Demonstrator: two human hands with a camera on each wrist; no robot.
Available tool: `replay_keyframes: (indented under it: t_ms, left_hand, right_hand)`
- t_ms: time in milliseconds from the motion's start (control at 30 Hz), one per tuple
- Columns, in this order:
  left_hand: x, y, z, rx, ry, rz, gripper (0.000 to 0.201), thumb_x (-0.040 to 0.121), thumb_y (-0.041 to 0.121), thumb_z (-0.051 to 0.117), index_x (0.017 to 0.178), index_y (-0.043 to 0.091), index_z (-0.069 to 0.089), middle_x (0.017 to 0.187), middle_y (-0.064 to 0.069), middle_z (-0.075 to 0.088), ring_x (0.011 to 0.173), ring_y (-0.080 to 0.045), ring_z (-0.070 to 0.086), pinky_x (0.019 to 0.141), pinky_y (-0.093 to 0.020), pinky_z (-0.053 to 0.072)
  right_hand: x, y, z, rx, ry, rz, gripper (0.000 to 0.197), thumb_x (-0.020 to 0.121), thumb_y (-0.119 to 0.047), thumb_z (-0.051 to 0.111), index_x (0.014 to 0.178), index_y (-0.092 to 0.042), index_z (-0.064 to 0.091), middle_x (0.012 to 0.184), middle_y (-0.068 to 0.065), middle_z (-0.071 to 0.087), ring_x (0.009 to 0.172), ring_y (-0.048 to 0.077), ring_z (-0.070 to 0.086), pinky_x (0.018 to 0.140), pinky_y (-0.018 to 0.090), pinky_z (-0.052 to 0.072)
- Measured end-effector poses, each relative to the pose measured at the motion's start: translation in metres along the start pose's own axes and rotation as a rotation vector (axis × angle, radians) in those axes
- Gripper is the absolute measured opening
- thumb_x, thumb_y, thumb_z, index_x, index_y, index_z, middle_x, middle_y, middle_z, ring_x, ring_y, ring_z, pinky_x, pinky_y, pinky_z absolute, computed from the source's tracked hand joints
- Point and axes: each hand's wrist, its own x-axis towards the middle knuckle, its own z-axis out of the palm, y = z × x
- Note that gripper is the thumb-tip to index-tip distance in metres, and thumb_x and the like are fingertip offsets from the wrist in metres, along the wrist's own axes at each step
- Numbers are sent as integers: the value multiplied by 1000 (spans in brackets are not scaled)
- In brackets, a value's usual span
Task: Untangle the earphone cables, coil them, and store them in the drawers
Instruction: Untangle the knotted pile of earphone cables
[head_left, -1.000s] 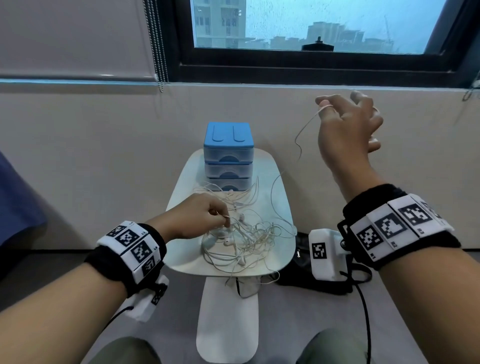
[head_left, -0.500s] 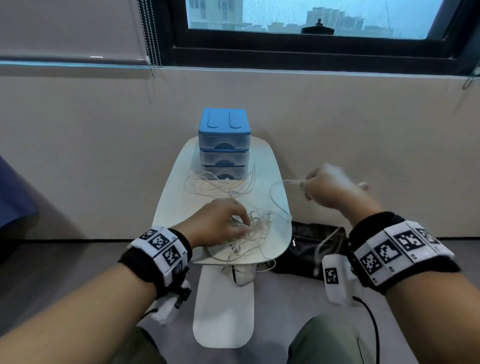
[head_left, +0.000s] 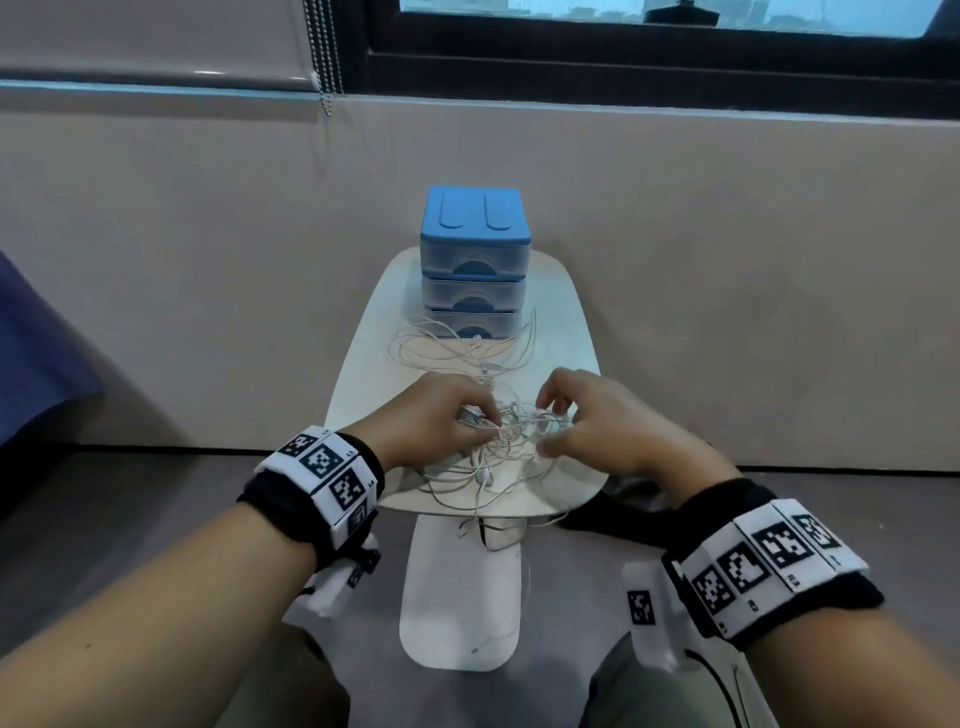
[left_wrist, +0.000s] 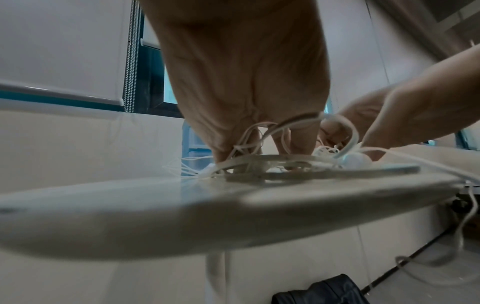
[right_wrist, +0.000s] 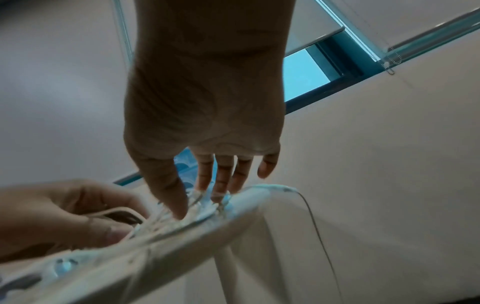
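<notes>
While both hands dig into the cables (head_left: 498, 441) on the table (head_left: 363, 374), the left hand (head_left: 436, 415) pinches a few thin white strands — the right hand (head_left: 597, 415) just pokes in, fingers loosely spread. Blue plastic drawers (head_left: 474, 260) sit behind — all closed.

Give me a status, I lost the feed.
Left hand pinching tangled earphone cables. Right hand fingertips in same tangle, grip unclear. Drawers all closed.
</notes>
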Motion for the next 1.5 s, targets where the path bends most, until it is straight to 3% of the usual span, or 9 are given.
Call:
replay_keyframes:
  t_ms: [233,467,600,767,900,1000,1100,1167,1500]
  left_hand:
    - [0,2,5,64,35,41,16,91,29,76,106,26,76,112,6,69,107,-12,60,95,-33,48]
    - [-5,14,7,96,-46,-15,25,89,31,64,114,31,68,121,9,58,109,-15,55,96,-34,46]
    - [-4,21,-5,41,-132,-64,26,92,50,57,107,34,69,116,11,62,107,-12,58,98,-39,48]
    - [9,34,-17,204,44,-15,9,97,26,59,102,30,54,110,6,65,100,-16,62,89,-42,54]
    - [30,52,-23,165,-200,124,44,92,14,67,130,34,57,128,9,64,118,-13,58,98,-31,46]
    - [40,64,-24,266,-260,181,27,89,19,71,114,28,71,112,8,72,106,-14,64,95,-37,52]
    - [46,63,-27,263,-136,160,3,89,24,72,91,26,71,94,6,74,93,-15,69,84,-39,57]
    - [47,59,-33,230,-4,131,22,90,26,74,74,33,60,83,6,69,83,-14,66,71,-33,52]
    - [34,60,-50,49,319,-43,20,83,19,75,72,14,59,70,3,61,63,-10,52,57,-22,36]
  right_hand:
    - [5,32,25,37,228,134,14,83,-20,67,90,-29,59,82,-9,66,91,15,56,82,38,35]
    - [12,44,19,482,20,158,29,82,-7,69,57,-16,59,54,1,55,53,17,46,56,27,39]
    - [10,46,13,533,21,141,22,85,-4,66,64,-8,65,47,-3,47,50,14,37,51,26,30]
    - [11,37,-4,424,95,-18,21,84,-25,75,71,-11,69,58,-5,54,58,13,44,62,29,37]
    - [11,13,-32,301,38,-127,24,87,-29,78,70,-15,68,58,-8,54,57,9,44,62,29,37]
    - [8,0,-51,111,20,-168,23,90,-37,75,74,-20,73,63,-5,58,62,12,48,62,31,40]
    - [3,-7,-65,-19,82,-123,24,95,-37,68,76,-23,74,63,-6,56,60,14,49,56,27,36]
    - [0,-9,-71,-69,119,-92,28,99,-34,63,78,-20,75,63,-6,56,58,16,50,53,27,36]
    - [10,-35,-43,-82,251,-71,26,98,-28,56,83,-13,71,85,7,64,73,32,63,70,41,58]
